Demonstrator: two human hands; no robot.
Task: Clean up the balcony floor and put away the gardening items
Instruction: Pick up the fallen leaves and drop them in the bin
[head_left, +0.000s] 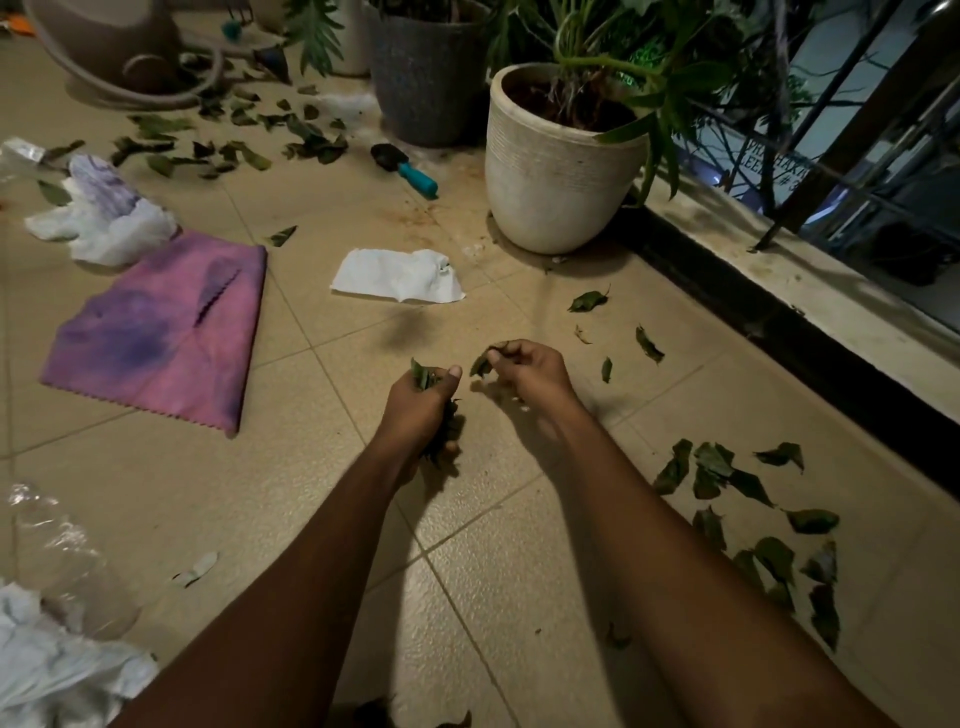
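Head view. The left hand (423, 402) is held low over the tiled floor (467, 545), fingers curled round a bunch of leaves (422, 375). The right hand (524, 371) is held just beside it, fingers and thumb pinched on a single leaf (480, 365). Loose leaves (748, 483) are scattered on the floor to the right, near the black kerb. A teal-handled trowel (405, 165) is noted lying between the grey pot (426, 78) and the white pot (550, 171). A pink cloth (156, 332) is spread flat at left. A white paper towel (397, 275) lies beyond the hands.
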